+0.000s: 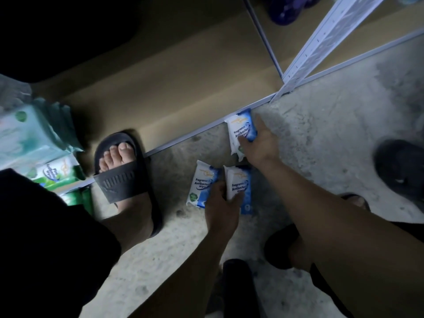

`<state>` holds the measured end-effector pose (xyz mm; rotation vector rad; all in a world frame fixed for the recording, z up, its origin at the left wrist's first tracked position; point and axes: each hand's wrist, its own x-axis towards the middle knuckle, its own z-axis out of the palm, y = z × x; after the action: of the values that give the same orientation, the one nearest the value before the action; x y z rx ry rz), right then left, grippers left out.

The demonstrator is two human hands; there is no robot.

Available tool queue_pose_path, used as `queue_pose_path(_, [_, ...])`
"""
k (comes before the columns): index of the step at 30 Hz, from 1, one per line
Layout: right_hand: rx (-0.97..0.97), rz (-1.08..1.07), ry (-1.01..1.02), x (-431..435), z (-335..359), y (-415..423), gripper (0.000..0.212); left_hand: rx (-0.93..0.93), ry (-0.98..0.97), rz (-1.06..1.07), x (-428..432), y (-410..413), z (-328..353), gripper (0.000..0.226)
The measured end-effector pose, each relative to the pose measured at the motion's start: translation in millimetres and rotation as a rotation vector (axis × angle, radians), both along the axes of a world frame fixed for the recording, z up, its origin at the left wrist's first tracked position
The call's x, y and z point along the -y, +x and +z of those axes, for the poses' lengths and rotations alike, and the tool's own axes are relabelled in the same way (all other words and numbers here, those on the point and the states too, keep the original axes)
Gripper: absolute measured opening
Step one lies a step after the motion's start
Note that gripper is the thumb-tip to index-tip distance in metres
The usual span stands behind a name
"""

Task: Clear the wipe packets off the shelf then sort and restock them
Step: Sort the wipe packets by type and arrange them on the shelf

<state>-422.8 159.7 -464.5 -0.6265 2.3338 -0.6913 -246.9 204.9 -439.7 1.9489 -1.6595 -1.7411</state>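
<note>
Three blue-and-white antibacterial wipe packets lie on the concrete floor in front of the bottom shelf [174, 92]. My right hand [259, 143] grips the far packet [239, 130] by the shelf's metal front edge. My left hand [221, 207] holds the near right packet [236, 182], thumb across its lower part. The near left packet [202, 182] lies just beside that hand, touching its fingers. Green-and-white wipe packets [57, 174] and a large pale green pack [25, 131] sit at the left end of the shelf.
My left foot in a black slide sandal [124, 171] stands on the shelf edge. A second black sandal [401, 166] lies at the right. A white perforated upright post [321, 47] rises at the shelf corner. Bare wooden shelf board stretches behind the packets.
</note>
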Motion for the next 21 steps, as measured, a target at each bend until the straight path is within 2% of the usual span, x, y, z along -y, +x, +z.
queue_pose_path(5, [-0.026, 0.028, 0.059, 4, 5, 2, 0.074, 0.001, -0.059, -0.003, 20, 27, 16, 0.028])
queue_pose_path(9, [0.035, 0.033, 0.089, 13, 6, 9, 0.081, 0.016, -0.103, 0.007, 38, 41, 24, 0.024])
queue_pose_path(13, [0.03, 0.061, 0.177, 2, 14, 22, 0.081, -0.036, -0.142, 0.012, 52, 49, 35, 0.033])
queue_pose_path(18, [0.07, 0.062, 0.067, -24, 59, 29, 0.071, -0.116, -0.198, 0.011, 63, 46, 66, 0.025])
queue_pose_path(21, [0.053, 0.02, -0.027, -37, 98, 28, 0.046, -0.18, -0.26, -0.027, 66, 42, 93, 0.025])
